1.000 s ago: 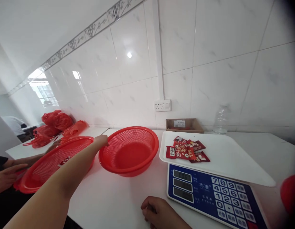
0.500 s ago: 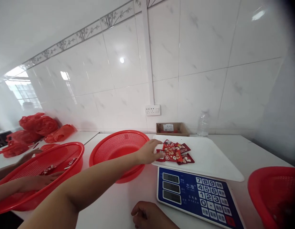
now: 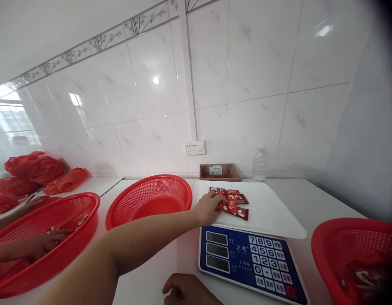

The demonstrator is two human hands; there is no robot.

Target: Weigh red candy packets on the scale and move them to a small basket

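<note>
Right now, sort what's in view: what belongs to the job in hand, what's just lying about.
In use:
red packets, under the left hand
tray, holding the packets
scale, under the tray
red baskets, probably

Apparently lying about:
clear bottle
cardboard box
red bags

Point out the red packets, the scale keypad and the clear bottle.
Red packets [image 3: 230, 205]: head view, middle packet's front.
Scale keypad [image 3: 269, 263]: head view, central keys.
Clear bottle [image 3: 259, 166]: head view, mid-body.

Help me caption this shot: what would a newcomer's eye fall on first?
Probably the big red baskets, standing at left, near the middle and at the right edge. Then the left hand, with its fingers on the small red packets atop the white tray of the blue-panelled scale, right of centre.
</note>
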